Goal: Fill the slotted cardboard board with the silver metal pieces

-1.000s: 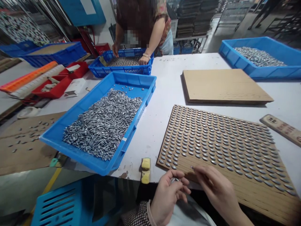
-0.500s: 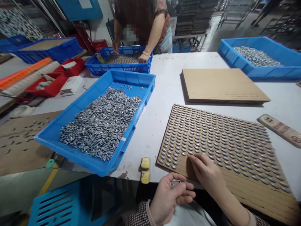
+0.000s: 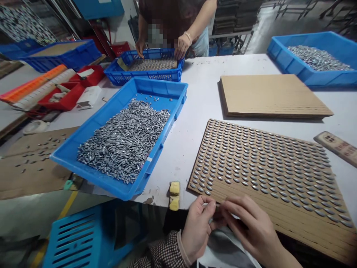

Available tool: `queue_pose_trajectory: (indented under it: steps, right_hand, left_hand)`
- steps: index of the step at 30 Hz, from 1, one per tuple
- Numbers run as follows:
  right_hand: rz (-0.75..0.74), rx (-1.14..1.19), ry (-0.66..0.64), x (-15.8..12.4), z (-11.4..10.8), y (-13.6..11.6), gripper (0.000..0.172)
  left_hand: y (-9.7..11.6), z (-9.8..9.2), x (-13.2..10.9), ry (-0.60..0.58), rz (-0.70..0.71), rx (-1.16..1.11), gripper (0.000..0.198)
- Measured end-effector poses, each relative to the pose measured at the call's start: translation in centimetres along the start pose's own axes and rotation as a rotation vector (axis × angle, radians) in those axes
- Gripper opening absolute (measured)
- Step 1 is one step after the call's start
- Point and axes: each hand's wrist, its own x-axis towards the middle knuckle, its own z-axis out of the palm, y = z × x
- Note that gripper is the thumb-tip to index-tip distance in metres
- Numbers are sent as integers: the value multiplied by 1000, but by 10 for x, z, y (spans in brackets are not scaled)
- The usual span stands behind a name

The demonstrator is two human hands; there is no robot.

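My left hand (image 3: 196,227) and my right hand (image 3: 249,227) meet at the table's near edge, fingers pinched together between them. What they pinch is hidden; earlier the left hand cupped small silver oval metal pieces. Just beyond them lies a ridged cardboard sheet (image 3: 306,227) covered in rows of the same silver pieces (image 3: 259,163), its nearest rows bare. To the left stands a blue tray (image 3: 117,190) heaped with loose silver pieces (image 3: 128,137).
A stack of plain cardboard sheets (image 3: 273,95) lies behind. Another blue tray of pieces (image 3: 315,59) sits far right. A second person handles a blue basket (image 3: 147,70) across the table. Red trays (image 3: 64,100), a wooden strip (image 3: 338,147) and yellow foam blocks (image 3: 174,195) are nearby.
My right hand has drawn back from the sheet's near rows to meet my left hand. The other person's hand has lifted to the basket's rim. The view shifted slightly.
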Motion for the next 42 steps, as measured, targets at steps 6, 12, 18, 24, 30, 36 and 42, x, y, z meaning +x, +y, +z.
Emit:
queue_pose_trajectory:
  steps: [6, 12, 18, 24, 30, 36, 42]
  right_hand:
    - [92, 198, -104, 4, -3, -8, 28]
    - [311, 527, -241, -2, -4, -5, 19]
    - [262, 581, -202, -8, 1, -5, 11]
    - [124, 126, 63, -6, 16, 21, 21]
    - [90, -176, 231, 8, 45, 42, 20]
    - [59, -308, 181, 10, 48, 43, 20]
    - [54, -380, 173, 9, 49, 46, 18]
  left_hand:
    - [-8, -8, 5, 8, 11, 178, 36]
    - [-13, -19, 3, -84, -40, 206, 48]
    - [-13, -17, 5, -124, -171, 165, 38]
    - [-5, -19, 1, -20, -145, 49, 15]
    - [-10, -24, -1, -52, -249, 1, 23]
    - [-12, -29, 1, -68, -262, -10, 20]
    - [-14, -34, 2, -101, -261, -16, 19]
